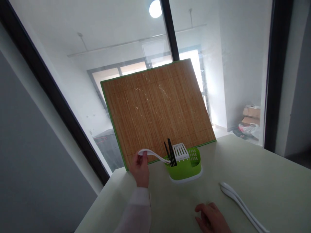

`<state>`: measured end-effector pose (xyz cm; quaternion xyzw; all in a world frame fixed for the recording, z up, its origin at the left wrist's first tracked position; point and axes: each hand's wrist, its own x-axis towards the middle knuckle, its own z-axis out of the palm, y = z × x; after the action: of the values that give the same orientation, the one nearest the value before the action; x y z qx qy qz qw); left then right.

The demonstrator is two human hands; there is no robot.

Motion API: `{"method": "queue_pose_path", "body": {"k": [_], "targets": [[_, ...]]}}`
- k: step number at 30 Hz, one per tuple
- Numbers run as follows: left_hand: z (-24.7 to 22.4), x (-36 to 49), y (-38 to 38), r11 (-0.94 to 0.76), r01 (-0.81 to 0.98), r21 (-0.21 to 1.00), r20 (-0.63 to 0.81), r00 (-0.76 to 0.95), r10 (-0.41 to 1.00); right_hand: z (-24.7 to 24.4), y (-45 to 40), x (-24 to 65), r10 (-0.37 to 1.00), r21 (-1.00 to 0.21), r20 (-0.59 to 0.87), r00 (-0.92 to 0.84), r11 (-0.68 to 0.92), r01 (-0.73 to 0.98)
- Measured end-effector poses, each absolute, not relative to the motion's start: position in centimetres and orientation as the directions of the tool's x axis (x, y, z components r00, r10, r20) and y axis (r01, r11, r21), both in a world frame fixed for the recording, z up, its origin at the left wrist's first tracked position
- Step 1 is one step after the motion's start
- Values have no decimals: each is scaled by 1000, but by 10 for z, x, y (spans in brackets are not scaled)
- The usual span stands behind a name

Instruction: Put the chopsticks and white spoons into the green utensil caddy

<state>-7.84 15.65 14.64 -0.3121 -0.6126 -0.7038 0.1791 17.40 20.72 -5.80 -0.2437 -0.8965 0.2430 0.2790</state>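
Hands, two: left hand (pixel 139 169), right hand (pixel 212 218). White spoon (pixel 154 154) held, one; nested spoons (pixel 236 200) on bench (pixel 172 207), at least two. Black chopsticks (pixel 171 152), several, exact count unclear. Green basket (pixel 183 171), one. White slotted rack (pixel 180 151), one. Bamboo mat (pixel 155 110), one.

A bamboo mat (pixel 157 106) in streaked tan and brown, edged in green, backs a pale greenish-white counter (pixel 160 213). A lime-green caddy (pixel 184 170), its wall pierced with a pattern of slots, has a white base (pixel 186 179) and a slatted white insert (pixel 180 151), beside black chopsticks (pixel 170 153) and glossy white spoons (pixel 239 202).
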Motion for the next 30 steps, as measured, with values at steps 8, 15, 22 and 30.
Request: {"method": "queue_pose_path", "body": {"k": [8,15,22,30], "targets": [[129,-104,223,298,735,609,600,-672,434,-54,209,172,602,-548,263,-754,736,397],[89,-112,238,416,692,590,409,-700,586,-56,211,168,614,-546,237,-753,726,419],[81,-116,243,442,688,576,355,-697,623,-57,211,167,611,-538,239,-754,730,421],[69,-118,244,368,684,630,376,-683,626,-51,207,168,602,-512,224,-766,742,433]]}}
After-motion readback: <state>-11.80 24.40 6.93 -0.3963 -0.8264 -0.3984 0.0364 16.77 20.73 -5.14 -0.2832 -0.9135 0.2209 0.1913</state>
